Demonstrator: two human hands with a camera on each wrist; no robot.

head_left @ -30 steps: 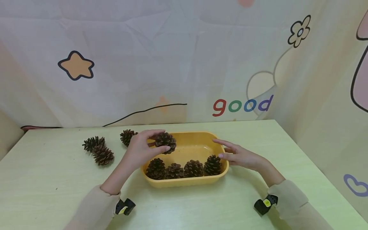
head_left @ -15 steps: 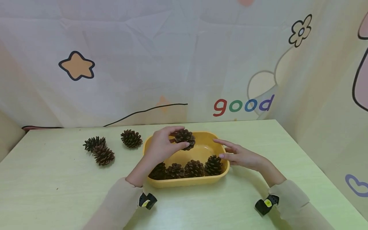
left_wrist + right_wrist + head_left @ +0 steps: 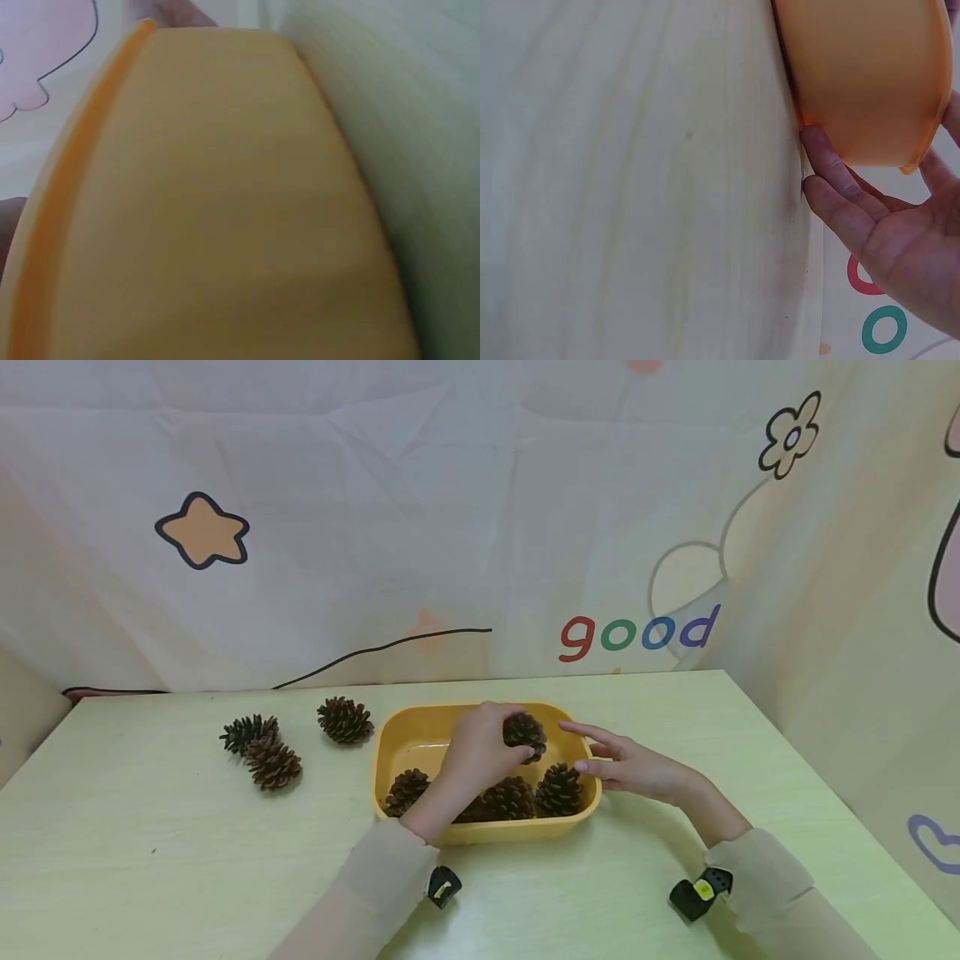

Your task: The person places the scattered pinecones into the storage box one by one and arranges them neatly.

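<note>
Your left hand (image 3: 480, 750) grips a pine cone (image 3: 525, 737) inside or just over the yellow tray (image 3: 427, 728), center frame. Your right hand (image 3: 637, 770) has fairly straight fingers against its right end. Likely the placing step; next probably calls for lowering, releasing. Three loose cones (image 3: 345, 721), left of frame, apparently remain.

Eight pine cones (image 3: 344, 721) show: three at left on one table (image 3: 150, 827), four near in one yellow basin (image 3: 517, 832), one in the left hand (image 3: 480, 747); one right hand (image 3: 637, 768), two wrist devices (image 3: 692, 898).
</note>
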